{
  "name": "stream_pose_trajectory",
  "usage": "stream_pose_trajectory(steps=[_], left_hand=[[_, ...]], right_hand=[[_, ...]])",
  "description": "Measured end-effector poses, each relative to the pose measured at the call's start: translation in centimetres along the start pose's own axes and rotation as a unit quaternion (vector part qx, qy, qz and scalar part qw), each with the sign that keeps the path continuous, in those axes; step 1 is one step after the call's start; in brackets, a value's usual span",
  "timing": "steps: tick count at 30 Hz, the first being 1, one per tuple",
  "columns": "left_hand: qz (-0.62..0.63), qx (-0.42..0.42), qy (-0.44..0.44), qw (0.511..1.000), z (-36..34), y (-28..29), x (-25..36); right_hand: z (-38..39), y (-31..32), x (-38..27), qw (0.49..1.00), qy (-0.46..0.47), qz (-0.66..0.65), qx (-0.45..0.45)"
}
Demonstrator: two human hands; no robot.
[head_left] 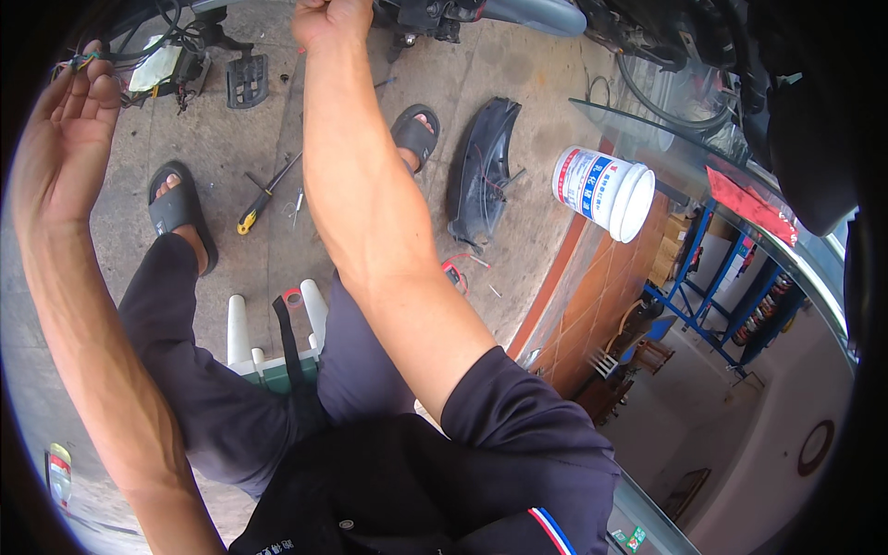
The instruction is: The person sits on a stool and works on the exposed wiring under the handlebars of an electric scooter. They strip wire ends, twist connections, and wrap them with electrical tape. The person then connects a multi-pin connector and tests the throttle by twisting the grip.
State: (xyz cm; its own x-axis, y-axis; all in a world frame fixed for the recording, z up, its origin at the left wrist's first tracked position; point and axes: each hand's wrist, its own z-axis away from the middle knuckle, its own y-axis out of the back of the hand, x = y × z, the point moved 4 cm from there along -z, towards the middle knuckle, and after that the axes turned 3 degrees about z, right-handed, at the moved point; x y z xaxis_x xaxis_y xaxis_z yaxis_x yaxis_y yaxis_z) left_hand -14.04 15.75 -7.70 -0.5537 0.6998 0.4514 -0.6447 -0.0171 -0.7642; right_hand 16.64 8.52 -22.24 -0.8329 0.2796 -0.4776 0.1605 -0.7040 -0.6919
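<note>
At the upper left, my left hand [69,139] has curled fingers at thin coloured wires [88,57], its palm turned up. Beside it hangs a black wired component [190,69] with a pale piece [153,67] and a black pedal [247,81]. My right hand [331,23] is closed at the top edge, next to a dark frame assembly [425,20] with a grey tube [532,14]; what it grips is cut off from view.
On the paving lie a screwdriver [254,208], a black curved plastic part [481,176] and a red meter [451,273], near my sandalled feet [183,213]. A white bucket [601,194] is at right, beside a glass pane with a red item [749,203]. Blue shelving [712,277] stands beyond.
</note>
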Motion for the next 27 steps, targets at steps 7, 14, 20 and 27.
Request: stream_pose_trajectory(steps=[7, 14, 20, 27], left_hand=[[0.012, -0.009, 0.004, 1.000, -0.5, -0.1, -0.1], [-0.004, -0.024, 0.015, 1.000, -0.4, 0.5, 0.4], [0.008, -0.027, 0.014, 1.000, -0.5, 1.2, 0.7], [0.010, -0.030, 0.017, 0.999, -0.7, 1.1, 0.7]], right_hand=[[-0.3, -0.6, 0.8, 0.999, -0.022, -0.033, 0.007], [0.0, 0.0, -0.2, 0.999, -0.033, 0.040, 0.008], [-0.6, -0.5, 0.3, 0.999, -0.018, 0.021, -0.019], [1.1, -0.9, -0.5, 0.999, -0.013, 0.035, -0.001]])
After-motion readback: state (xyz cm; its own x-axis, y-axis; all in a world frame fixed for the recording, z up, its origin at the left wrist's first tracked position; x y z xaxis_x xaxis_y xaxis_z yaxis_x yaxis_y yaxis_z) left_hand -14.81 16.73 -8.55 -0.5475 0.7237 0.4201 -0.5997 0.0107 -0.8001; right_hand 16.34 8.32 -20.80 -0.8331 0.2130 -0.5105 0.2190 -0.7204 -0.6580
